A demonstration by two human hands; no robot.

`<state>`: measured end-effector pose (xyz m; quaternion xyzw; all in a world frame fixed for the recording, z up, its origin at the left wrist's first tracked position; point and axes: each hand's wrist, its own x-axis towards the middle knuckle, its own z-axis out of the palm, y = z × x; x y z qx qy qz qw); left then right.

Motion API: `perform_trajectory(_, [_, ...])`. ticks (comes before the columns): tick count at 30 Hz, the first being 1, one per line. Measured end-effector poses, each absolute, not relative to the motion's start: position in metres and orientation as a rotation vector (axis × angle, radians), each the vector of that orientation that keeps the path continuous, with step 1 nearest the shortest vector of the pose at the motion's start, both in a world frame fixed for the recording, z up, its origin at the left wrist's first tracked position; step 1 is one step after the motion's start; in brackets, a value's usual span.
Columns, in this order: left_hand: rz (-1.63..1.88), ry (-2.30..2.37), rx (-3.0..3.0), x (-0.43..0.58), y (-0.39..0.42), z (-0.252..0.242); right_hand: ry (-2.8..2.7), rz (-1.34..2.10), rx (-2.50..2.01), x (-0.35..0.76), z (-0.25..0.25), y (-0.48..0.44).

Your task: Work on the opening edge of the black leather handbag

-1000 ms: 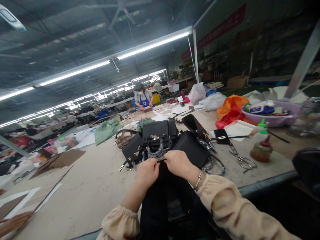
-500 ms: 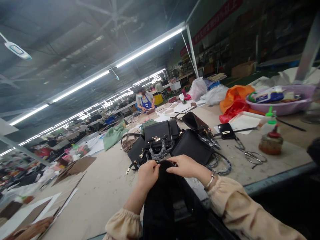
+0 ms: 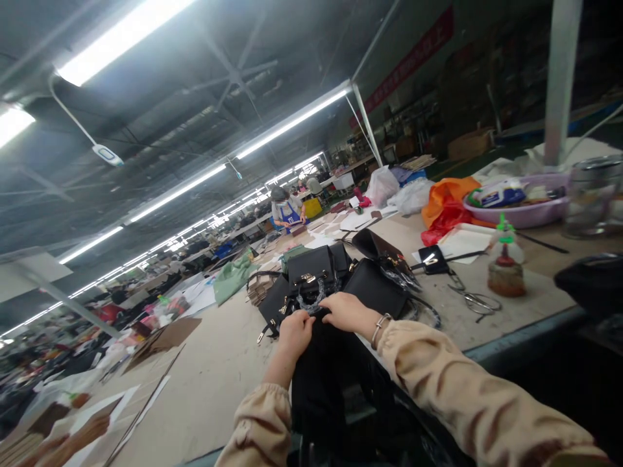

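My left hand [image 3: 296,336] is closed, its thumb and fingers pinching the top edge of a black cloth [image 3: 321,370]. Close beside it, my right hand [image 3: 346,312] pinches the same edge a little to the right. The cloth hangs down in front of me over the table's near edge; its lower part is dark and hard to make out. Just beyond my hands lies a group of black handbags [image 3: 309,264] with gold-coloured clasps. The handle [image 3: 311,297] of one is wrapped in clear film.
Scissors [image 3: 479,301], a brown glue bottle [image 3: 506,275] and a black square piece [image 3: 433,259] lie to the right. Behind them are a purple basin [image 3: 530,211] and a glass jar [image 3: 591,194]. Another person's hand [image 3: 87,425] rests at lower left; a co-worker [image 3: 288,211] stands farther back.
My view has tilted up and shifted. My hands stay on the cloth's edge, and the right hand has its fingers more closed on it, nearer the bag handle.
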<state>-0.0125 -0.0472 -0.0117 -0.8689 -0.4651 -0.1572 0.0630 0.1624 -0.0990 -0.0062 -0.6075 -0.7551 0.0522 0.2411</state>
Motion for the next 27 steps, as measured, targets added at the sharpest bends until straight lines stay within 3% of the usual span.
perform_trajectory(15, [-0.584,-1.37,-2.685,-0.019,-0.056,-0.017,-2.249,-0.111,-1.657,0.151,-0.005,-0.087])
perform_trajectory(27, [-0.938,-1.475,-2.789,-0.033,-0.064,-0.019,-2.239,-0.139,-1.736,0.155,-0.006,-0.085])
